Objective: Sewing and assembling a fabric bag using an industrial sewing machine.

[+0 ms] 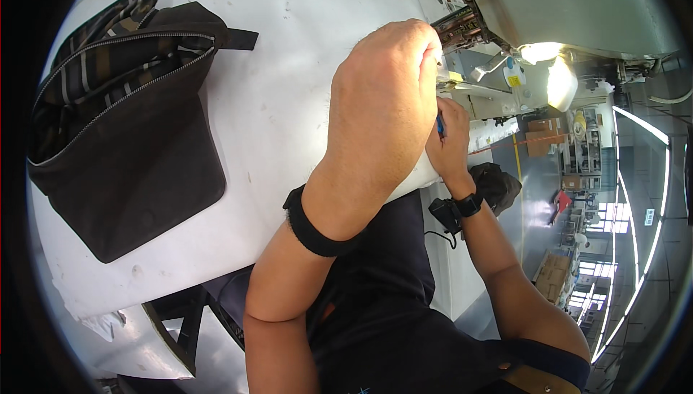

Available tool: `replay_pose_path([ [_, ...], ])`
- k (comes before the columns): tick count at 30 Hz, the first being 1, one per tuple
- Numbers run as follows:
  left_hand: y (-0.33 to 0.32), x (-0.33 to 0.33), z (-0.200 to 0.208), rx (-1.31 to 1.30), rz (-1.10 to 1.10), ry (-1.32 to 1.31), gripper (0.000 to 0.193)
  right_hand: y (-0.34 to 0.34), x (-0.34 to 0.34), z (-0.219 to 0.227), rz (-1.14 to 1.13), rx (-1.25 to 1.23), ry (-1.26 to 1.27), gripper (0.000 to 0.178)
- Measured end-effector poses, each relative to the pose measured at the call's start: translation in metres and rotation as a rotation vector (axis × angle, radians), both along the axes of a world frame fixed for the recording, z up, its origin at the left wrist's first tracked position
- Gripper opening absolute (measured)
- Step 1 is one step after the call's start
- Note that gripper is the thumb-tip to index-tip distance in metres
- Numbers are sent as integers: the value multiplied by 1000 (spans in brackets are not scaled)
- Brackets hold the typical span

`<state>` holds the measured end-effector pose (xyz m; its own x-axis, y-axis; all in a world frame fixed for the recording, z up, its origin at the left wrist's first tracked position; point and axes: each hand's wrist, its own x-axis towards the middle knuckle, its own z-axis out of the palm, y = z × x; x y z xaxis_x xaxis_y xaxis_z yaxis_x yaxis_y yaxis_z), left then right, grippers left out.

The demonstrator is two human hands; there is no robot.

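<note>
Hands meet at about one o'clock under the head of the sewing machine [577, 4]: the left hand [382, 105] lies knuckles-up on the white tabletop [281, 105], its fingers curled out of sight so I cannot tell their grip. The right hand [449, 141], just beside it, pinches a small blue tool [439, 125]. A dark zipped bag [123, 141] rests well apart at nine o'clock.

We note bag [123, 141] on table [289, 105] left of our hands; sewing machine [577, 4] right, behind them
</note>
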<state>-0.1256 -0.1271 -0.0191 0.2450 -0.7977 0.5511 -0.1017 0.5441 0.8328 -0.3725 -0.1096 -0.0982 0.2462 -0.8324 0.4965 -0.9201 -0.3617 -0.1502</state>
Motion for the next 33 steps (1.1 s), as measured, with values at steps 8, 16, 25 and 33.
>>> replay_pose_path([
  [8, 0, 0, -1, -3, 2, -16, 3, 0, -2, -1, -8, 9, 1, 31],
  [16, 0, 1, -1, -18, 13, -33, 3, -1, -3, -2, 0, 12, -10, 31],
  [25, -1, 1, -2, -34, 15, -57, 3, 0, -2, -2, 9, -1, -23, 30],
  [33, -2, -1, -4, -10, 0, -12, 4, -1, -2, -3, 7, -2, -26, 31],
])
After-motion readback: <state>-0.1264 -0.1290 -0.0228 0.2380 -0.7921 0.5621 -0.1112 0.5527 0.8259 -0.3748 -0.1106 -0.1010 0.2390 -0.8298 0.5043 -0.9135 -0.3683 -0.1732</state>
